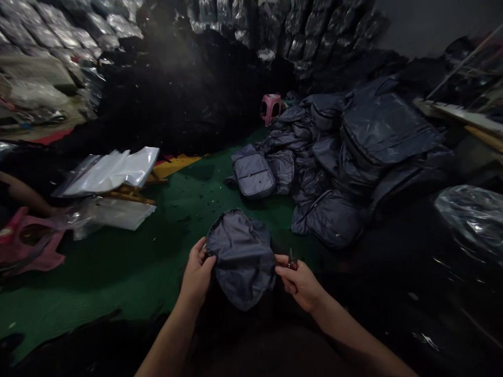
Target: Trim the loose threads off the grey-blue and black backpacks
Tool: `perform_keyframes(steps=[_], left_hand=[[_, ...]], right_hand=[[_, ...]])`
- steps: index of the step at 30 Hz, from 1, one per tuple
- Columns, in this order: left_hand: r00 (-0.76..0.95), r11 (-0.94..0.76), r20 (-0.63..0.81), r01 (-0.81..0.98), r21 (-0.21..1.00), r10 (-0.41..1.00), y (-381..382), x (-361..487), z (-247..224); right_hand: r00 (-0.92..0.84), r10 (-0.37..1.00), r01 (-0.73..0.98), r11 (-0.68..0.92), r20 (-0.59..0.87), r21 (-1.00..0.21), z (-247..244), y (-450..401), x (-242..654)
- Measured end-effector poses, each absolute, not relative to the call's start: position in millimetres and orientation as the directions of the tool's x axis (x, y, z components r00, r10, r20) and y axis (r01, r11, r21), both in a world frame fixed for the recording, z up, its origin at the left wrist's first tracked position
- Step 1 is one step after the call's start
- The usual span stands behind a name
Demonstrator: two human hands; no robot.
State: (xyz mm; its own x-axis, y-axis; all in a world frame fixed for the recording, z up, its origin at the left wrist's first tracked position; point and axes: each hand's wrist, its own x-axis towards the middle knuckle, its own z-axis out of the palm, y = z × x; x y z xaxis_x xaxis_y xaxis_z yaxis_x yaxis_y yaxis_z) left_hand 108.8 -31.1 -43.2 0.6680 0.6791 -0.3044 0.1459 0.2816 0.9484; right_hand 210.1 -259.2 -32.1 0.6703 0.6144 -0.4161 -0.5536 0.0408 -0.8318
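Note:
A dark blue-grey fabric bag (241, 259) is stretched between my two hands, low in the middle of the view. On its left edge, my left hand (199, 269) is closed with the thumb lying over the cloth. At the right edge my right hand (299, 283) pinches the fabric. That same hand also carries small thread snips (292, 260), their dark blades pointing up. Part of the fingers on both hands is hidden by the cloth and the palms.
Matching bags (326, 157) form a heap ahead on the right, on a green floor (129, 272). Clear plastic sleeves (113, 170) lie at left, near a pink stool (35, 243) and another person's arm (29, 193). Another pink stool (271, 108) stands behind. Wrapped packs (220, 13) line the back.

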Motion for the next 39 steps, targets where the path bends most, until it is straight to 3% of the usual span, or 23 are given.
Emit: perform_keyframes(steps=[7, 11, 18, 31, 39], left_hand=[[0.658, 0.34, -0.347, 0.145, 0.929, 0.669, -43.0, 108.3, -34.4], [0.734, 0.313, -0.402, 0.266, 0.912, 0.547, -58.0, 93.0, -24.5], [0.729, 0.227, -0.637, 0.595, 0.771, 0.251, -90.3, 68.2, -14.6], [0.826, 0.432, -0.483, 0.336, 0.837, 0.292, -59.2, 46.8, -47.5], [0.833, 0.171, -0.529, 0.504, 0.847, 0.162, -42.8, 46.3, -34.4]], right_hand=[[0.709, 0.555, -0.562, 0.073, -0.435, -0.824, -31.6, -259.8, 209.3], [0.718, 0.548, -0.555, 0.076, -0.43, -0.829, -30.9, -257.4, 210.3], [0.756, 0.489, -0.545, 0.1, -0.436, -0.833, -31.6, -251.0, 209.5], [0.751, 0.469, -0.578, 0.127, -0.465, -0.806, -36.5, -246.5, 200.5], [0.702, 0.513, -0.563, -0.026, -0.495, -0.826, -42.5, -254.3, 196.4]])
